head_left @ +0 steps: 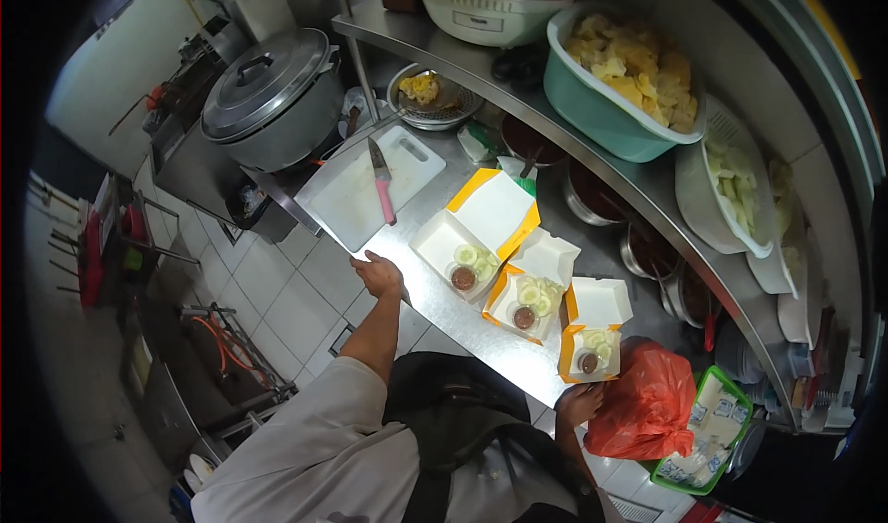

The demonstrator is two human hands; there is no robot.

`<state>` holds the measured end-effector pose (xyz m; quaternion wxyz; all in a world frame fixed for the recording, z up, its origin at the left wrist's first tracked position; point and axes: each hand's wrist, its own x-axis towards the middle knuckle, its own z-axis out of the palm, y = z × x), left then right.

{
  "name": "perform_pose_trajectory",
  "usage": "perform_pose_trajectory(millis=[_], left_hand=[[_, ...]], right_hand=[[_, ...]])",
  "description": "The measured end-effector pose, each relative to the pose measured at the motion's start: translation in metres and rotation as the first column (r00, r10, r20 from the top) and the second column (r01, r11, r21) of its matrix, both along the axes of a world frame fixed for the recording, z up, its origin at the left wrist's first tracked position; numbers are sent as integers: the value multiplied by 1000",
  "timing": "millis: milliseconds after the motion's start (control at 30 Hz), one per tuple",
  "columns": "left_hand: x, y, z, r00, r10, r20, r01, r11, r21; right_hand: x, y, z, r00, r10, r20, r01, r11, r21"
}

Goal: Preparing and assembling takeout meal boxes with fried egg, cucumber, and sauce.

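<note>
My left hand [380, 272] rests on the front edge of the steel counter [444, 306], fingers loosely curled, holding nothing. It lies just below a white cutting board [347, 195] that carries a pink-handled knife [381, 183]. My right hand [581, 402] touches the near edge of the rightmost of three open white-and-yellow food boxes [592, 338]. Each of the boxes [472, 236] [529, 287] holds pale cucumber slices and a small cup of dark sauce. Whether the right hand grips the box I cannot tell.
A red plastic bag [647, 407] and a green basket of sachets [708, 430] sit at the right. A shelf above holds a teal tub of yellow chips [606, 102], white baskets [717, 199] and a strainer [435, 98]. A large lidded pot [273, 98] stands at the left.
</note>
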<state>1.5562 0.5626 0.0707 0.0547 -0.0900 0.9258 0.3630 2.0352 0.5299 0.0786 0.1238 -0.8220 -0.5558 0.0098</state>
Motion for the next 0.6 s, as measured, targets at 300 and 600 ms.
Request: perform_pose_trajectory(millis=[300, 600], left_hand=[[-6, 18, 3, 1000, -8, 17, 10, 991, -131], [-1, 15, 0, 1000, -16, 0, 16, 992, -125]], right_hand=[[-9, 16, -1, 998, -50, 25, 52, 994, -95], [-11, 16, 7, 995, -100, 8, 101, 987, -126]])
